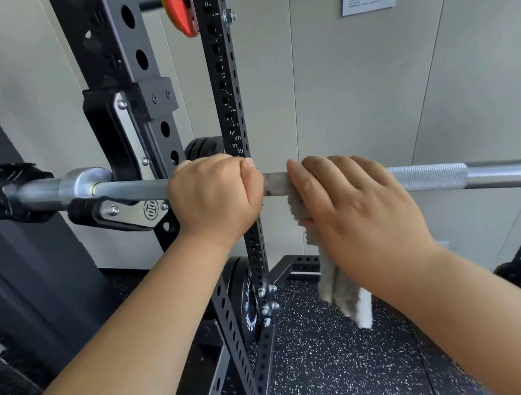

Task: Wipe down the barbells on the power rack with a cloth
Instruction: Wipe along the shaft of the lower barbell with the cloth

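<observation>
1. On the hook (129,214) of the rack (224,75), the barbell (432,176) lies level.
2. The left hand (215,194) is clenched around the barbell, just beside the hook.
3. The right hand (356,208) grasps the cloth (344,293) draped over the barbell, and the cloth's end hangs below.

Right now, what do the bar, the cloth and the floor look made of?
Bar: bare metal, probably steel; shiny, with a cross-hatched grip patch. Cloth: soft fuzzy greyish fabric, maybe terry; hangs limp. Floor: looks like rubber matting; matte black with white flecks.
</observation>
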{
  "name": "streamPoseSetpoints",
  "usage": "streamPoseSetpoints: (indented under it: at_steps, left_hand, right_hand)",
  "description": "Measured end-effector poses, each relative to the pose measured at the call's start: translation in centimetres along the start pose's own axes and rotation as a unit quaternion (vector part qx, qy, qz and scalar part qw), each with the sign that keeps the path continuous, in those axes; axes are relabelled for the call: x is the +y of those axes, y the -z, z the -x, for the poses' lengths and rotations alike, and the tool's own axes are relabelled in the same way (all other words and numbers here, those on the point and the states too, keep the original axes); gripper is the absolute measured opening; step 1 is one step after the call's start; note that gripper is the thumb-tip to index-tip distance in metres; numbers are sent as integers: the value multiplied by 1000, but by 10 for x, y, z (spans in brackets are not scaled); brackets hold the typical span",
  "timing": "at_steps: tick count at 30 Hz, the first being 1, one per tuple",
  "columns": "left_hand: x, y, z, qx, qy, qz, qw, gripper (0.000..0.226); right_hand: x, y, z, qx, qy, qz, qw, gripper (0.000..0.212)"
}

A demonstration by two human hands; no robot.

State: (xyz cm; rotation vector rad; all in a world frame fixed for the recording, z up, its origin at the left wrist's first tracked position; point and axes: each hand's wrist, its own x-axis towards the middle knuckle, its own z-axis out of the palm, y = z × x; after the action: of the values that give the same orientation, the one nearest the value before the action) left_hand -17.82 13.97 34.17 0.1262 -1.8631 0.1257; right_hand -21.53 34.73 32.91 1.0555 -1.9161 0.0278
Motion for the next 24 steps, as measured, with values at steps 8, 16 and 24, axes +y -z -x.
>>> streamPoseSetpoints:
  at_steps: [8,16,24]
  left_hand:
    - [-1,0,0,-7,-3,3,1000,32]
    - [-1,-1,1,4,1,4,1000,34]
    - [-1,0,1,7,2,16,1000,33]
  right_hand:
    - [-27,-7,-26,-18,-15,-46,999,63]
    - [-1,9,-36,7,-70,-104,992,29]
    - [-20,0,-21,-11,-110,0,994,29]
